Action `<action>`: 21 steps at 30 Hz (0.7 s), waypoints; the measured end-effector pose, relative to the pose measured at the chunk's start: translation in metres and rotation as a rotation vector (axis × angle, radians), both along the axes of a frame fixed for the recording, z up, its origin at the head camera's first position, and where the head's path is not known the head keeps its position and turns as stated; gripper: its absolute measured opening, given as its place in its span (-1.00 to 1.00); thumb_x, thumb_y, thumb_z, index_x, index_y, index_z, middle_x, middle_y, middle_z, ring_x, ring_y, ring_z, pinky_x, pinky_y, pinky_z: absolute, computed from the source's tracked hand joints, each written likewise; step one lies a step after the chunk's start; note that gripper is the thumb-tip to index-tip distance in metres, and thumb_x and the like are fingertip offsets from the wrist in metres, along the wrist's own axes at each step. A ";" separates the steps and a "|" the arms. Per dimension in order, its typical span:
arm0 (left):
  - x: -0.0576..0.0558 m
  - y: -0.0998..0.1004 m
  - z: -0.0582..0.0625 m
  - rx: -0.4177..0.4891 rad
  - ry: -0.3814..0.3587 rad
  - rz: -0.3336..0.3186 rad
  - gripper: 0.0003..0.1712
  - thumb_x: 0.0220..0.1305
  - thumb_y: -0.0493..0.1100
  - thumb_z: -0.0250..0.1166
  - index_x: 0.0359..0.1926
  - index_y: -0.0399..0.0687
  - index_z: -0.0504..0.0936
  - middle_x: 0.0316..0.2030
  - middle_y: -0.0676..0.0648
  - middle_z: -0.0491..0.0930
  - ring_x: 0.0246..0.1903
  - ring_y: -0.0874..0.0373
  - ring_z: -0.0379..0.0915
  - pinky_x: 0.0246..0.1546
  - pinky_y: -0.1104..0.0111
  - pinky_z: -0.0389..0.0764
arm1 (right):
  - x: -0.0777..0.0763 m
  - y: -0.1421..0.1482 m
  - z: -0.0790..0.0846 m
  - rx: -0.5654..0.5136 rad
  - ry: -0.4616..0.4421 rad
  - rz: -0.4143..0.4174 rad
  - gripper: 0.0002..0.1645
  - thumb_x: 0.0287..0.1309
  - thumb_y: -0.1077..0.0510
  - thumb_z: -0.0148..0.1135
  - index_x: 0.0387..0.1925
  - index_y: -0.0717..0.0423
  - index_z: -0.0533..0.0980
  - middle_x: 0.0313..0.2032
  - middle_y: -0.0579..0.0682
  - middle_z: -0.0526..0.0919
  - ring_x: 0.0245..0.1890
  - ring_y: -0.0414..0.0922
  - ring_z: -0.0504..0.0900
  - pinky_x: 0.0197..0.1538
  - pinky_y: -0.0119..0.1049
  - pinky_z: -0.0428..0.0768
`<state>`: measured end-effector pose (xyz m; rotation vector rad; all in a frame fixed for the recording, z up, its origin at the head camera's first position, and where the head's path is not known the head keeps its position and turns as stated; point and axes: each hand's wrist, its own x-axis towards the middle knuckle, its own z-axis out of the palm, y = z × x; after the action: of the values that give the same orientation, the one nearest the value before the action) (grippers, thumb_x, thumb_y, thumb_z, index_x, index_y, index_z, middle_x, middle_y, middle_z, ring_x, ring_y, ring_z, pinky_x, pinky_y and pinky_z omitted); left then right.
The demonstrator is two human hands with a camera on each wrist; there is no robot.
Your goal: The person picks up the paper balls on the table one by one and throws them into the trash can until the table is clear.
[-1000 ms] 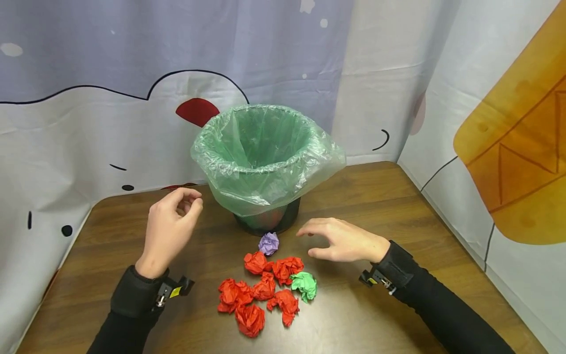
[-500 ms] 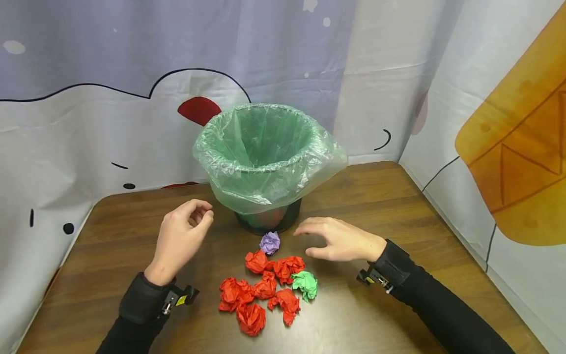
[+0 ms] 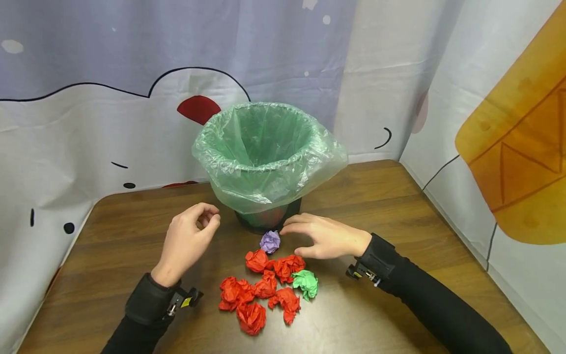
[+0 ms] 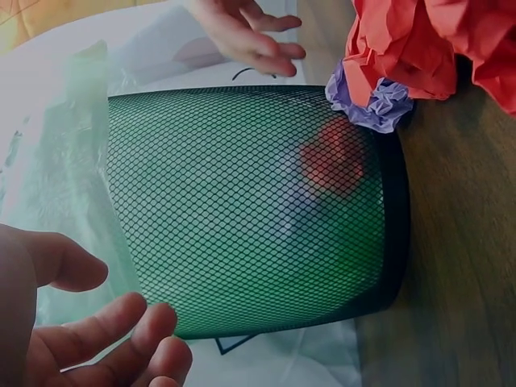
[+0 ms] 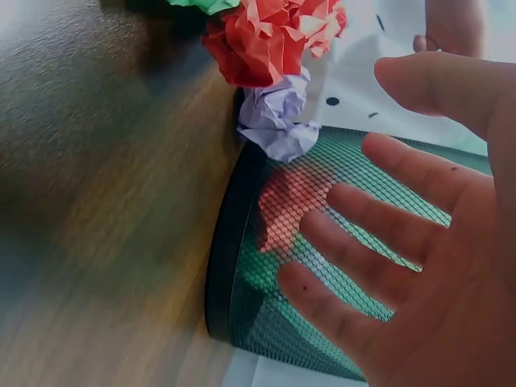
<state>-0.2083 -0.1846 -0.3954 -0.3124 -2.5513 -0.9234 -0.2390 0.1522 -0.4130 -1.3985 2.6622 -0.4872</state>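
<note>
A crumpled purple paper ball (image 3: 270, 242) lies at the foot of a black mesh waste bin (image 4: 250, 201). My right hand (image 3: 325, 237) hovers just right of that ball, fingers spread and holding nothing. Left of the bin, my left hand (image 3: 190, 241) is raised over the table with loosely bent fingers; in the left wrist view its thumb and fingers are apart with nothing between. Several red paper balls (image 3: 251, 318) lie in a cluster in front of the purple one. A green paper ball (image 3: 305, 284) sits at the cluster's right side.
A translucent green bag (image 3: 265, 189) lines the bin and hangs over its rim. Through the mesh, a red crumpled shape (image 4: 334, 157) shows inside. The brown wooden table (image 3: 367, 196) meets a printed curtain (image 3: 376, 73) at the back and right.
My right hand has moved left, closer to the purple paper ball. My left hand has come right and a little nearer to me. The paper balls stay where they were.
</note>
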 end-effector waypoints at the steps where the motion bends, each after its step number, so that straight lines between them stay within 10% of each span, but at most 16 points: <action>1: 0.000 0.000 0.000 -0.001 -0.002 -0.002 -0.91 0.33 -0.13 0.25 -0.22 0.06 0.68 -0.45 0.09 0.56 -0.46 0.20 0.42 -0.43 0.37 0.36 | -0.001 -0.002 -0.001 0.000 0.001 0.006 -0.38 0.28 -0.10 0.25 0.35 -0.10 0.46 0.35 -0.01 0.43 0.37 -0.10 0.37 0.38 -0.11 0.39; 21: 0.005 0.006 -0.009 -0.030 -0.052 -0.022 -0.92 0.33 -0.10 0.26 -0.23 0.08 0.67 -0.44 0.10 0.56 -0.45 0.20 0.42 -0.39 0.32 0.39 | -0.010 -0.040 -0.011 0.144 0.016 0.111 -0.36 0.32 0.08 0.17 0.42 -0.16 0.39 0.35 0.01 0.44 0.30 -0.07 0.46 0.34 -0.15 0.43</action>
<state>-0.2038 -0.1784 -0.4044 -0.3295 -2.6158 -0.9134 -0.2491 0.1123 -0.4243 -1.5017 2.5564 -0.2688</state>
